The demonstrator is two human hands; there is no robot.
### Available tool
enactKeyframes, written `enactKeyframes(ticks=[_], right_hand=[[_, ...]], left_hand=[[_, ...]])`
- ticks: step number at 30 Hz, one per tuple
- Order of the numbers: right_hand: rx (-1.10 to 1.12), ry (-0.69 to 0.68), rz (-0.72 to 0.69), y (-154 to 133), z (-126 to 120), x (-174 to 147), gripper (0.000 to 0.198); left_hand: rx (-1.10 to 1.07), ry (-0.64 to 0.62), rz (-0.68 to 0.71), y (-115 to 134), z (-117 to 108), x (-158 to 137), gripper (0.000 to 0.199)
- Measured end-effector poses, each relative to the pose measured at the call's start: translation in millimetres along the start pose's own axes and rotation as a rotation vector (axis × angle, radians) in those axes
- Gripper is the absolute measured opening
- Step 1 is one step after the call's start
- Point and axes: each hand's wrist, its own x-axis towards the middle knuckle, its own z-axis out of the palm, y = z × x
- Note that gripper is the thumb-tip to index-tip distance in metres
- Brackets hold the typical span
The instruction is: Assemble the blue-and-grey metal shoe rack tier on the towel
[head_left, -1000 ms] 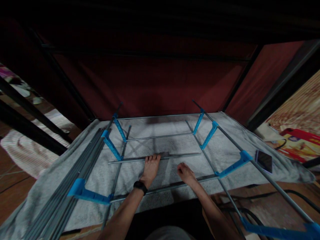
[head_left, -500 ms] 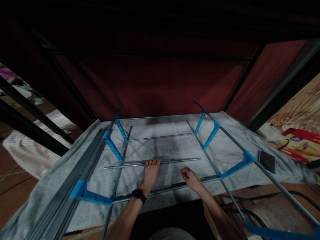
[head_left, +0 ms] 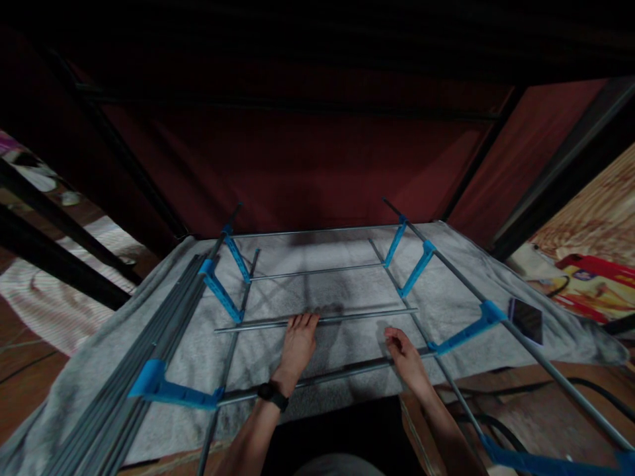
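Observation:
My left hand, with a dark watch at its wrist, is closed over a loose grey metal tube. The tube lies crosswise, its ends reaching over the left and right long tubes of a frame. My right hand is off that tube, just above the frame's near crossbar; its fingers are loosely bent and apart, with nothing visible in them. Blue plastic brackets join the frame's tubes, among them one at the near left and one at the right.
A bundle of grey tubes lies along the left. Under everything spreads a grey blanket. A phone rests at the right, near a red and yellow package. Dark bars and a red panel stand behind.
The loose tube has shifted to the right, under my left hand's hold. My right hand has moved right and its fingers have loosened. The view has turned slightly.

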Motion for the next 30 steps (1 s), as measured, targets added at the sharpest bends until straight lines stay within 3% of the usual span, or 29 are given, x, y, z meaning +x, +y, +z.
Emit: enactKeyframes(ticks=[3,6,11,16,23,30], right_hand=[[0.306,0.015,0.205,-5,6,4,0.039],[0.597,-0.073,0.370,-10,12,5,0.039],[0.816,-0.110,0.522,-9,23,13,0.027],[0.910,-0.056,0.505,-2,30,24,0.016],[0.946,-0.007,0.518,7,34,40,0.014],[0.939,-0.035,0.569,5,43,51,0.015]], left_hand=[[0.006,-0.016,0.024,2,2,-3,0.053],[0.010,-0.035,0.051,2,4,-8,0.054],[0.010,-0.038,0.103,4,8,-14,0.056],[0.006,0.112,0.095,0,15,-20,0.059],[0.069,0.346,-0.110,-31,19,-36,0.051],[0.106,0.398,-0.149,-47,21,-46,0.051]])
